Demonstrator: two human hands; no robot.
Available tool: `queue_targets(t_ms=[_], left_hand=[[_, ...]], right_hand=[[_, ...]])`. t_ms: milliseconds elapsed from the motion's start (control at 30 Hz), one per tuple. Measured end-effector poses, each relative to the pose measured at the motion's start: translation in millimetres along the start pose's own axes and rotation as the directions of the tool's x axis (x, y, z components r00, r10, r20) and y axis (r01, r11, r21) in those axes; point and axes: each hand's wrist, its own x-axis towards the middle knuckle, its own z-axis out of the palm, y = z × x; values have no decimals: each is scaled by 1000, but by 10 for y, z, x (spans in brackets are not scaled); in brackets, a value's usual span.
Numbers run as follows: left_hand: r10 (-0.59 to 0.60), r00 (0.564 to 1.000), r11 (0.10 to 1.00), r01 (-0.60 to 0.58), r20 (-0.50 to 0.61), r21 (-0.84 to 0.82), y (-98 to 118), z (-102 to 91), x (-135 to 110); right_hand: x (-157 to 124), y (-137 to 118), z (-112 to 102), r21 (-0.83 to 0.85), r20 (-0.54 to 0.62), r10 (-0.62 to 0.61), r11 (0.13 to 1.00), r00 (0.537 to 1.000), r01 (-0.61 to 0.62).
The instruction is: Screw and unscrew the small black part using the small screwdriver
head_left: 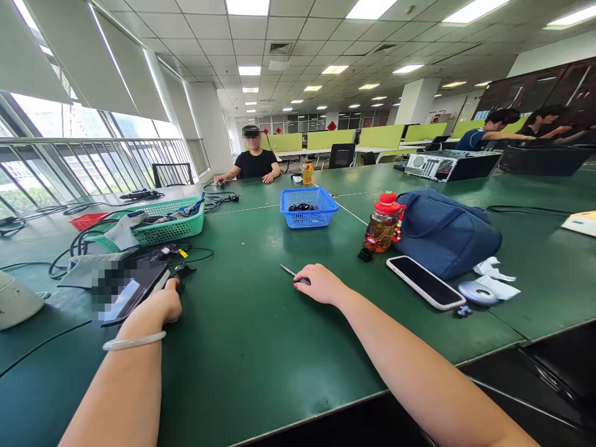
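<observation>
My right hand (321, 284) rests low over the green table with its fingers closed round a screwdriver (288, 270). The thin metal shaft points away to the left, and most of the dark handle is under my fingers. On the left, my left hand (164, 303), with a pale bangle at the wrist, has its fingers curled round a small black part (180, 285), mostly hidden by them. Beside that hand lies a dark tablet-like device (135, 292), partly blurred. Another small black piece (185, 270) lies just beyond the fingers.
A green basket (172, 231) holds gloves and cables. Ahead stands a blue basket (310, 217) with black items. To the right are a red-lidded jar (382, 226), a navy bag (447, 233), a phone (423, 282) and a tape roll (477, 293). A person (256, 162) sits opposite.
</observation>
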Motion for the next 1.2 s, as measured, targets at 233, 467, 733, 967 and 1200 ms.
queue_targets(t_ms=[233, 467, 733, 967, 1200], left_hand=[[-47, 982, 988, 18, 184, 156, 149, -189, -479], [46, 995, 992, -35, -90, 121, 15, -173, -725], [13, 955, 1000, -8, -296, 18, 90, -373, -400], [4, 982, 998, 8, -189, 64, 113, -250, -23], [12, 981, 999, -3, -194, 51, 82, -108, 53]], right_hand=[[10, 3, 9, 5, -1, -1, 1000, 1000, 1], [21, 16, 8, -4, 3, -16, 1000, 1000, 16], [26, 16, -2, 12, 10, -4, 1000, 1000, 4], [19, -2, -18, 27, 12, 0, 1000, 1000, 0], [23, -7, -23, 39, 11, 1, 999, 1000, -1]])
